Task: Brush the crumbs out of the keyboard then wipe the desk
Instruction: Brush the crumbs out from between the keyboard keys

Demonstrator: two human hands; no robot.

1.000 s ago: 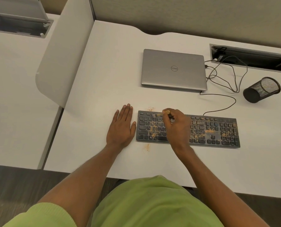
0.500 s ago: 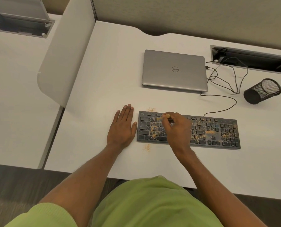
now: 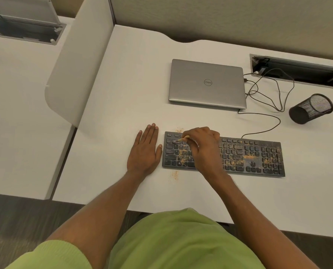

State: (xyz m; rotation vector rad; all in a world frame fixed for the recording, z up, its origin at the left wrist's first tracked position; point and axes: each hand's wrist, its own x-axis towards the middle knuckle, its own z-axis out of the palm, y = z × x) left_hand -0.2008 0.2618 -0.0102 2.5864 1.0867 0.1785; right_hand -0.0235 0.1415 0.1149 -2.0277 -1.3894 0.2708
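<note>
Nearest, a green top [image 3: 171,241] is seen at the near edge of the desk [image 3: 123,94], with two bare forearms reaching over it.

Counted: two hands, one brush, one keyboard, one laptop, one mesh cup, two loose crumb patches on the desk.

- Near crumb patch [image 3: 174,175]: lies on the desk just beside the keyboard's near edge.
- Left hand [image 3: 145,150]: laid flat on the desk, palm down, fingers straight and together, nothing held; thumb just beside the keyboard's left end.
- Keyboard [image 3: 254,158]: dark, flat on the desk, long axis left-right. Orange crumbs [image 3: 249,157] are scattered across the keys.
- Right hand [image 3: 204,146]: held over the keyboard's left half, fingers curled and pinching the brush [image 3: 182,140].
- Brush: small, pale handle; long axis roughly left-right, bristle end pointing left at the upper key rows.
- Far crumb patch [image 3: 178,130]: on the desk just beyond the keyboard's far edge.
- Laptop [image 3: 206,83]: silver, lid closed, farther back.
- Mesh cup [image 3: 311,109]: black, lying on its side, far right.
</note>
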